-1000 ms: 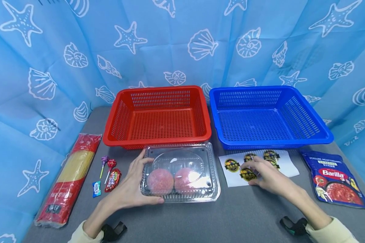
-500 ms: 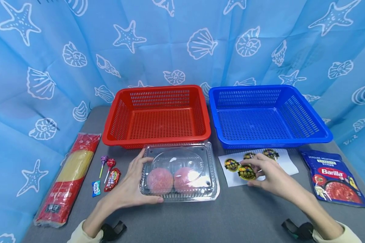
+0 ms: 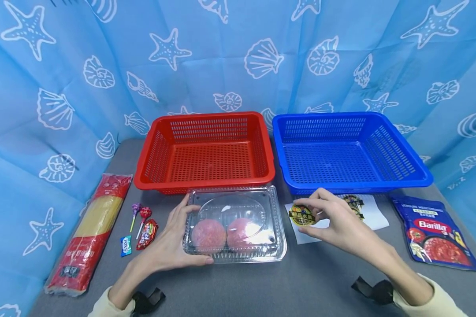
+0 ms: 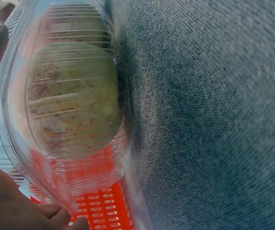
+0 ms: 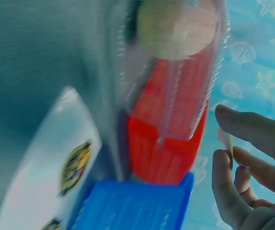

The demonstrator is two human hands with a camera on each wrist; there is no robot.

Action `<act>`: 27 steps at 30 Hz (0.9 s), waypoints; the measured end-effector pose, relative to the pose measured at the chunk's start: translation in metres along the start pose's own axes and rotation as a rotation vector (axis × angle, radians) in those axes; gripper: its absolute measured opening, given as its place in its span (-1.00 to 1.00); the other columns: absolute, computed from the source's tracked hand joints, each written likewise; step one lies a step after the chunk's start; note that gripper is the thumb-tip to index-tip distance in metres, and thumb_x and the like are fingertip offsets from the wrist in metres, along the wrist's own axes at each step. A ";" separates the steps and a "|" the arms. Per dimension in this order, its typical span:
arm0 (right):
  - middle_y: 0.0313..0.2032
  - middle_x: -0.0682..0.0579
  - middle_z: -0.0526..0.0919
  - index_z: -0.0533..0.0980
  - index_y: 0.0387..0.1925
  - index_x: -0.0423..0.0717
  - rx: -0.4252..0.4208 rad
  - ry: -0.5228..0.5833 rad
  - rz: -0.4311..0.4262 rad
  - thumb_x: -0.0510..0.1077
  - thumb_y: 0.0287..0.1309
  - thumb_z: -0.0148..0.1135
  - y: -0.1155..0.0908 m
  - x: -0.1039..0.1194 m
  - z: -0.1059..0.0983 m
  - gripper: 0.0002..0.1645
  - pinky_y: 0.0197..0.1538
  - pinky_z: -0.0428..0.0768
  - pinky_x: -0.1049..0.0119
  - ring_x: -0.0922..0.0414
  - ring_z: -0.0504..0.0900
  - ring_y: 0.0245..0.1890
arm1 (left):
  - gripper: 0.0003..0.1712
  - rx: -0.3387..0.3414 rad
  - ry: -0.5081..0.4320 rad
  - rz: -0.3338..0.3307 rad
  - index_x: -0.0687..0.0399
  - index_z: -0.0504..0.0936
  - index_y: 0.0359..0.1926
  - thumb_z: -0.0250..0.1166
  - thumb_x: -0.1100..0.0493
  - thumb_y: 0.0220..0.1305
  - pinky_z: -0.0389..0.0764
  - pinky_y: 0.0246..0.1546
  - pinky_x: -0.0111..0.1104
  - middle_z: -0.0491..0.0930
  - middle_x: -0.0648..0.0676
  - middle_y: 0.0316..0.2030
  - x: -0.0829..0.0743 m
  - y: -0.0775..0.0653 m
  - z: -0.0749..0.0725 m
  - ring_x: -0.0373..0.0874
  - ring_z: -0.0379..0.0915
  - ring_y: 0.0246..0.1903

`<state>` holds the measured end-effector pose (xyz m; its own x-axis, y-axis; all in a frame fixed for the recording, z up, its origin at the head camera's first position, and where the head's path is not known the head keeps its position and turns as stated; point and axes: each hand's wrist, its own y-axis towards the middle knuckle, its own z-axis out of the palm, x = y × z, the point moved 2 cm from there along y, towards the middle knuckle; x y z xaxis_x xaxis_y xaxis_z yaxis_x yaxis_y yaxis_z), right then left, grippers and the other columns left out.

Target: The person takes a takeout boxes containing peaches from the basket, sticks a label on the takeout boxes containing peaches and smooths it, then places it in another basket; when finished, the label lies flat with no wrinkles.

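Observation:
A clear plastic clamshell box (image 3: 235, 224), lid closed, stands on the grey table with two pinkish-red round fruits (image 3: 209, 235) inside. My left hand (image 3: 172, 246) grips its left end, thumb along the front edge and fingers near the back corner. In the left wrist view the fruit (image 4: 75, 100) shows through the ribbed wall. My right hand (image 3: 337, 222) pinches a round black-and-gold sticker (image 3: 301, 215) between thumb and fingers, just right of the box. Beneath that hand lies the white sticker sheet (image 3: 374, 215), partly hidden, with other stickers on it.
Behind the box stand a red basket (image 3: 204, 182) and a blue basket (image 3: 357, 187). To the left lie a pasta pack (image 3: 91, 233), two lollipops (image 3: 144, 213), and two wrapped candies (image 3: 147, 234). A Barilla sauce pouch (image 3: 436, 233) lies at right.
My right hand has peeled the sticker off the sheet and carried it left, toward the clamshell box. The left hand and the box have stayed put.

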<state>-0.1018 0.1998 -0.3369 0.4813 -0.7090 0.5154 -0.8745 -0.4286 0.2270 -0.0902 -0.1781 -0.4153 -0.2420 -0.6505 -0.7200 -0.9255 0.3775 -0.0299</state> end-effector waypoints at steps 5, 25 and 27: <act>-0.30 0.14 0.54 0.68 0.05 -0.10 0.001 0.066 -0.039 -0.26 -0.13 0.65 0.019 0.017 0.006 -0.40 -0.31 0.57 0.45 0.30 0.45 -0.31 | 0.28 -0.003 -0.002 0.006 -0.26 0.09 0.47 0.61 -0.34 -0.20 0.22 0.28 0.54 -0.36 0.14 0.66 0.000 0.000 0.000 0.31 -0.26 0.59; -0.11 -0.18 0.59 0.62 0.11 -0.25 0.180 0.339 -0.065 -0.39 -0.10 0.57 0.067 0.053 0.059 -0.37 -0.20 0.74 0.51 0.16 0.69 -0.23 | 0.28 0.005 0.001 -0.006 -0.21 0.09 0.47 0.60 -0.36 -0.18 0.19 0.31 0.53 -0.37 0.13 0.66 0.000 0.000 0.000 0.31 -0.28 0.60; -0.12 -0.18 0.60 0.62 0.10 -0.25 0.211 0.324 -0.046 -0.35 -0.11 0.58 0.070 0.054 0.061 -0.37 -0.22 0.72 0.54 0.21 0.68 -0.28 | 0.27 0.010 0.000 -0.014 -0.21 0.08 0.48 0.59 -0.36 -0.17 0.17 0.32 0.53 -0.37 0.13 0.66 0.001 0.001 0.000 0.31 -0.28 0.60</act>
<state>-0.1330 0.0974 -0.3432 0.4461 -0.4873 0.7507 -0.8047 -0.5854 0.0983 -0.0910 -0.1782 -0.4158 -0.2292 -0.6559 -0.7192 -0.9259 0.3749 -0.0469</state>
